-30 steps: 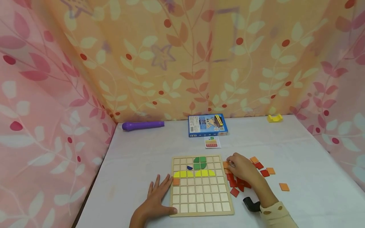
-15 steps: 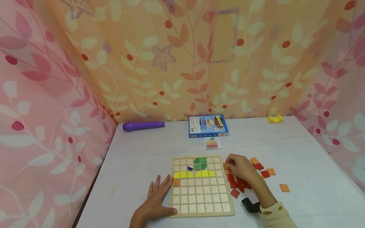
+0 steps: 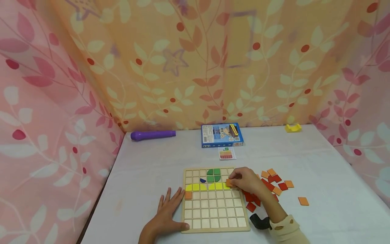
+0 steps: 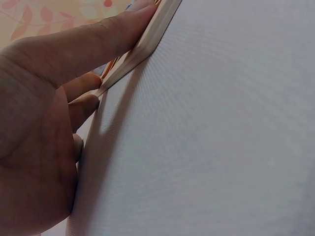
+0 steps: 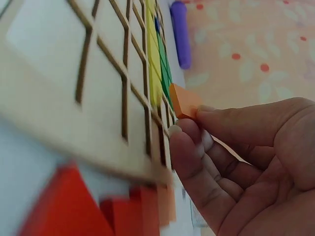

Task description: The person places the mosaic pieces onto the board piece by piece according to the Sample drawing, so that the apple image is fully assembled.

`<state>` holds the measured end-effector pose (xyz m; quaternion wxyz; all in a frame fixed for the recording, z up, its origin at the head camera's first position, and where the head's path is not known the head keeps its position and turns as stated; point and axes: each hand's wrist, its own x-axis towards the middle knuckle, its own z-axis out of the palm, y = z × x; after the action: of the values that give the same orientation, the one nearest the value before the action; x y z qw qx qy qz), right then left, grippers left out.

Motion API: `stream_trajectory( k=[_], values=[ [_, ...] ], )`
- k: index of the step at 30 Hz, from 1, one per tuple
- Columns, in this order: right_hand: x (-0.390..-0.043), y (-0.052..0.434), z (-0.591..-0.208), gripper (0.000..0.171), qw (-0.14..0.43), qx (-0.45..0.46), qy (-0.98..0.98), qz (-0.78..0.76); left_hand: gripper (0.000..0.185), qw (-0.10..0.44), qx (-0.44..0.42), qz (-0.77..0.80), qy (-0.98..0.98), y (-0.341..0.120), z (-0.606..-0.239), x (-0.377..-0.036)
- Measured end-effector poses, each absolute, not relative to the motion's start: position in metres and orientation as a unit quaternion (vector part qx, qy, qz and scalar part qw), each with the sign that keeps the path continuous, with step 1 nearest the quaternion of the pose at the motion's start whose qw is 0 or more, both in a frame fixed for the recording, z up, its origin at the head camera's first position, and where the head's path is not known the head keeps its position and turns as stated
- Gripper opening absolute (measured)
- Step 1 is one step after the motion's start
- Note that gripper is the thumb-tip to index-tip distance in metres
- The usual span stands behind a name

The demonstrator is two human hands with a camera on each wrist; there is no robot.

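Observation:
A wooden grid board [image 3: 213,231] lies on the white table with green, yellow and blue pieces and one orange square tile [image 3: 188,195] in its cells. My left hand [image 3: 166,215] rests at the board's left edge, fingers spread and straight, thumb on the lower left corner. In the left wrist view the thumb [image 4: 98,42] lies along the board's edge. My right hand [image 3: 248,179] pinches an orange square tile [image 5: 184,102] between thumb and fingertips, over the right end of the yellow row. Loose red and orange tiles [image 3: 268,184] lie right of the board.
Behind the board are a small pattern card [image 3: 226,153] and a blue box [image 3: 222,135]. A purple microphone-shaped toy [image 3: 153,135] lies at the back left, a yellow piece [image 3: 293,127] at the back right. A black curved object [image 3: 259,222] is at the right wrist.
My right hand has moved left from the loose tiles to above the board, carrying an orange tile. The left hand has stayed in place.

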<state>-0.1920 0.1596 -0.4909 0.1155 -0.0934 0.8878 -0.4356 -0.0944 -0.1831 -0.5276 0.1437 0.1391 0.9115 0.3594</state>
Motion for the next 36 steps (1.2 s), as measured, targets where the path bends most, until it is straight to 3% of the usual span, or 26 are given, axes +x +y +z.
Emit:
stream_trajectory(
  k=[8, 16, 29, 36],
  values=[
    [-0.188, 0.123, -0.494, 0.008, 0.125, -0.189, 0.867, -0.444, 0.118, 0.14, 0.142, 0.359, 0.912, -0.182, -0.53, -0.095],
    [-0.181, 0.085, -0.498, 0.004, 0.133, -0.22, 0.863, -0.435, 0.117, 0.14, 0.149, 0.358, 0.911, -0.184, -0.53, -0.095],
    [-0.171, 0.048, -0.506, 0.01, 0.089, -0.258, 0.876, -0.398, 0.116, 0.14, 0.157, 0.357, 0.91, -0.185, -0.531, -0.094],
    [-0.166, 0.041, -0.507, 0.002, 0.065, -0.27, 0.889, -0.363, 0.115, 0.138, 0.159, 0.356, 0.91, -0.185, -0.529, -0.093]
  ],
)
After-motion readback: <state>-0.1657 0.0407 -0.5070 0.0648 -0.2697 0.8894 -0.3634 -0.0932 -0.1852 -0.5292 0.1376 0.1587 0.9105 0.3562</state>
